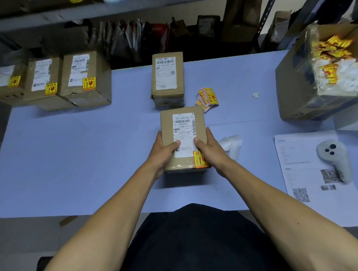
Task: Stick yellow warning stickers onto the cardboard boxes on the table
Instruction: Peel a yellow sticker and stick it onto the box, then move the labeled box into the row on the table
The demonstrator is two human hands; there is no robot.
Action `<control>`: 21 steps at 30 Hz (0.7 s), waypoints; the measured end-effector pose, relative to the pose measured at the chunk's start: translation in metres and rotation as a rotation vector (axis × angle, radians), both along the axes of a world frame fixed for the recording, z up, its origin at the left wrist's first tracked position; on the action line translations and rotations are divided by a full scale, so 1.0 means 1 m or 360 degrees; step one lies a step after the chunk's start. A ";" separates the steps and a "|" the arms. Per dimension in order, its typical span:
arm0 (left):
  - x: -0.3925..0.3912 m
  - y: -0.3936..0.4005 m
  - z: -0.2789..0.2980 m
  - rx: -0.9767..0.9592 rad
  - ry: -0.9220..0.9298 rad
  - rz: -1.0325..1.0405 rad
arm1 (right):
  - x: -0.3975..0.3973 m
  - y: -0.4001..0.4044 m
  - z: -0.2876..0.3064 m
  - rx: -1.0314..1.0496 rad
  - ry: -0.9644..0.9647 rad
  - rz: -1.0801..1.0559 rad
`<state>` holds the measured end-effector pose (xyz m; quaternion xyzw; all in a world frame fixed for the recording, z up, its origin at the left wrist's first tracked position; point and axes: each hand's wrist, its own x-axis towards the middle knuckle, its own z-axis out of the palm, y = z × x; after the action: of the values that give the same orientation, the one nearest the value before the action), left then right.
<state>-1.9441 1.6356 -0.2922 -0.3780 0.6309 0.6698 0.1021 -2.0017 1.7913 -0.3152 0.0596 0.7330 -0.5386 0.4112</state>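
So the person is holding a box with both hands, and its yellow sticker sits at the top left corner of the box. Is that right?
Not quite. Both hands, left hand and right hand, do hold the box, but the head view shows its yellow sticker at the near right corner, partly under the right hand, not the top left.

A small brown cardboard box (183, 139) lies flat at the middle of the worktop (73, 159), with a white shipping label on top and a yellow warning sticker (200, 160) at its near right corner. Just behind it stands a second box (167, 79), labelled but with no yellow sticker showing. A loose pile of yellow stickers (207, 98) lies just right of that box. At the far left, three boxes (50, 81) sit side by side, each with a yellow sticker.
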 end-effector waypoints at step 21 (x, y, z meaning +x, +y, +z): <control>0.023 -0.123 0.048 -0.0067 0.0130 0.0309 | -0.006 -0.130 0.039 -0.0127 0.0179 0.0369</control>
<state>-1.9206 1.5125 -0.2443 -0.4120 0.6088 0.6779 0.0029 -2.0079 1.6617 -0.2758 -0.0722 0.7347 -0.5188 0.4311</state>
